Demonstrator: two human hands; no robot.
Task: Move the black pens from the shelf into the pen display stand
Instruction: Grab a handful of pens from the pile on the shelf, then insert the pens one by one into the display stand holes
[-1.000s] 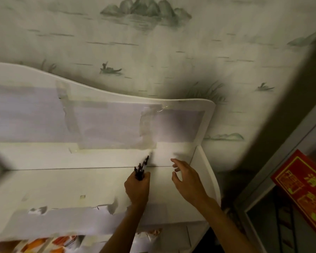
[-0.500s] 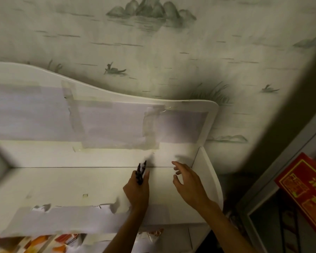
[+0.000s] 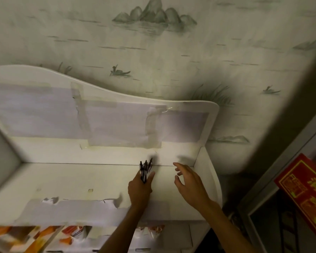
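Two hands reach over the white shelf [image 3: 66, 179] from the near edge. Orange-printed packages [image 3: 49, 236] lie blurred on the level below it. Left hand [image 3: 140, 189] grips a bundle of black pens [image 3: 144, 169], tips pointing toward the shelf's back panel [image 3: 117, 125]. Just beside it, apart, the right hand [image 3: 190, 185] hovers with fingers relaxed and spread, holding nothing. Taped paper patches cover the back panel. Behind rises wallpaper [image 3: 153, 42] printed with mountains and boats. A red box [image 3: 306, 190] sits at right.
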